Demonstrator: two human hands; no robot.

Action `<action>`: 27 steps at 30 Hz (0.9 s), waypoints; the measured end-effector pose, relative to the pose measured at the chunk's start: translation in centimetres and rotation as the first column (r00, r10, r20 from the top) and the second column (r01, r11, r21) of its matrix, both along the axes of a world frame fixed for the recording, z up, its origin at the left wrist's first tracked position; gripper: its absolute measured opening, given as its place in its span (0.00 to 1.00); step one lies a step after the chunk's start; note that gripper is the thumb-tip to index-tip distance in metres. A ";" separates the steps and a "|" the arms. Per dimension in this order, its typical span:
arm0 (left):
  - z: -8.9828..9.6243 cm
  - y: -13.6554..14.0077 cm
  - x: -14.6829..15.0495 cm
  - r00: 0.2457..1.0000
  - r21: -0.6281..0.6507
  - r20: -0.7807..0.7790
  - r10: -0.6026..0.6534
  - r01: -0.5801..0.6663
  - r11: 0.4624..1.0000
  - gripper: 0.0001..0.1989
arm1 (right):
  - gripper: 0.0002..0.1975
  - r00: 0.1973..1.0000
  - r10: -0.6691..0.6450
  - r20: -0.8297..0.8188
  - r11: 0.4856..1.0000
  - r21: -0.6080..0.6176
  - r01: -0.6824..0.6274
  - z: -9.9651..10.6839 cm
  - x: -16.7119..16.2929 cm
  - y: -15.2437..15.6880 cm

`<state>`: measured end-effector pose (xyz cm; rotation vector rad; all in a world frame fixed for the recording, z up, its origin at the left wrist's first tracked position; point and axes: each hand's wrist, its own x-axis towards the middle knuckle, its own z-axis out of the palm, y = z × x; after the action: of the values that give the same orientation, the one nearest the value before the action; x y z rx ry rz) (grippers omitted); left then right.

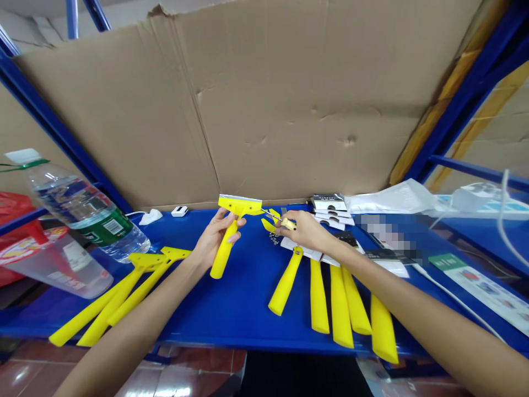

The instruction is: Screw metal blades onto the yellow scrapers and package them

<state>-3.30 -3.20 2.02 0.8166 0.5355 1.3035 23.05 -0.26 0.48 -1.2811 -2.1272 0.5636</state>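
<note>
My left hand (219,234) is closed around a yellow scraper (224,251), its wide head up and a thin metal blade along the top edge. In my right hand (308,230) is a screwdriver (288,224) with a pale yellow handle. Its shaft points left, with the tip at the right end of the scraper head. Just behind the screwdriver lie small yellow pieces (268,225), and below them a scatter of tiny screws (274,239). Several yellow handles (319,300) lie below my right forearm. More yellow scrapers (138,275) rest left of my left forearm.
A water bottle (95,209) and a clear plastic cup (78,264) stand at the left of the blue table (231,325). Stacked packets (329,204), a printed card (475,284) and a white cable (454,300) lie at the right. A cardboard wall (289,99) closes the back.
</note>
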 end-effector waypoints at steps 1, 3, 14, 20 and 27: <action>0.1 -0.1 0.1 1.000 -0.003 0.001 -0.004 0.004 1.000 0.17 | 0.08 0.999 0.001 0.043 0.999 0.038 -0.003 -0.2 0.0 0.1; 0.2 -0.2 0.1 1.000 -0.003 0.002 -0.008 0.008 1.000 0.18 | 0.08 0.996 0.005 0.092 0.999 0.044 -0.009 -0.5 0.0 0.3; 0.0 0.2 -0.3 1.000 0.051 -0.014 -0.021 0.022 0.998 0.16 | 0.06 0.978 0.141 0.156 0.990 -0.034 -0.138 -0.1 0.1 0.5; 0.4 1.2 -1.4 0.999 0.044 -0.023 0.044 -0.043 0.998 0.16 | 0.03 0.939 0.274 0.207 0.960 -0.124 -0.252 0.7 -0.5 1.0; 0.4 2.1 -2.8 0.998 0.086 -0.022 0.066 -0.064 0.994 0.14 | 0.04 0.916 0.305 0.260 0.951 -0.126 -0.281 0.4 -0.6 0.9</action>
<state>-6.05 -1.08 2.38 0.8932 0.5335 1.3852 22.46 0.68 0.85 -1.1457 -2.5813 0.6367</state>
